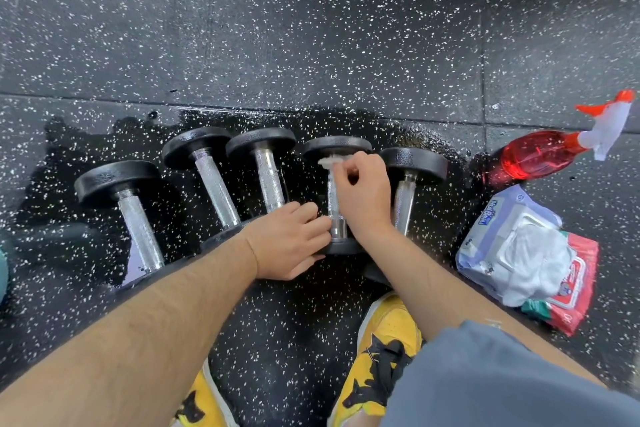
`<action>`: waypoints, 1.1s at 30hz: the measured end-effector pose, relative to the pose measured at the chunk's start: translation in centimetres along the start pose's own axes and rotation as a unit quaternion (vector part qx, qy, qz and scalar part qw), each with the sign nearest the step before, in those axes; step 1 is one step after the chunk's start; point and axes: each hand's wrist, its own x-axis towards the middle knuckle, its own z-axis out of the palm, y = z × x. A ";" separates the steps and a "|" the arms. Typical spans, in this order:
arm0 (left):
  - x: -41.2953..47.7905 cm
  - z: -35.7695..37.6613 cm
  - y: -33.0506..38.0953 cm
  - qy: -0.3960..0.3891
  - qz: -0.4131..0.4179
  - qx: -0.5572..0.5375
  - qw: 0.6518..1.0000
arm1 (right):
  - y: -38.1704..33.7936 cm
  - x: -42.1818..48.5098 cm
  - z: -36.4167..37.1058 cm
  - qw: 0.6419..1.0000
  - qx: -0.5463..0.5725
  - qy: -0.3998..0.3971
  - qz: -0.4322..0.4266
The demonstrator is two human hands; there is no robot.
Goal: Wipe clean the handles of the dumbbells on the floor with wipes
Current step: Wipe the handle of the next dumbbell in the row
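Several black dumbbells with knurled metal handles lie side by side on the wet, speckled rubber floor (pixel 311 45). My right hand (pixel 363 194) pinches a small white wipe (pixel 329 161) against the top of the handle of the fourth dumbbell (pixel 333 198) from the left. My left hand (pixel 291 241) rests on that dumbbell's near head, its fingers curled against the lower end of the handle. To the left lie the first dumbbell (pixel 140 224), the second dumbbell (pixel 216 187) and the third dumbbell (pixel 268 180). Behind my right wrist, the fifth dumbbell (pixel 405 198) is partly hidden.
A red spray bottle (pixel 540 156) with a white trigger lies at the right. Below it sit an open wipes pack (pixel 516 250) and a red pack (pixel 575 291). My yellow-and-black shoes (pixel 384 357) stand just below the dumbbells. The floor under the dumbbells is wet.
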 end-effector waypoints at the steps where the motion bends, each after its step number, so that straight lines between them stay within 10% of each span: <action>1: 0.0 0.0 0.0 -0.003 0.001 0.002 1.000 | -0.1 0.0 0.3 0.999 -0.022 0.010 -0.023; 9: 0.0 0.1 0.1 -0.009 -0.007 -0.005 1.000 | -0.6 0.1 -0.4 0.968 -0.191 -0.028 -0.157; 20: -0.2 0.3 0.1 -0.006 -0.010 -0.015 1.000 | 0.1 -1.0 -0.4 0.991 0.071 -0.010 0.109; 33: 0.0 0.2 0.0 -0.004 -0.013 -0.024 1.000 | -0.5 -1.2 -1.2 0.995 -0.093 -0.043 -0.015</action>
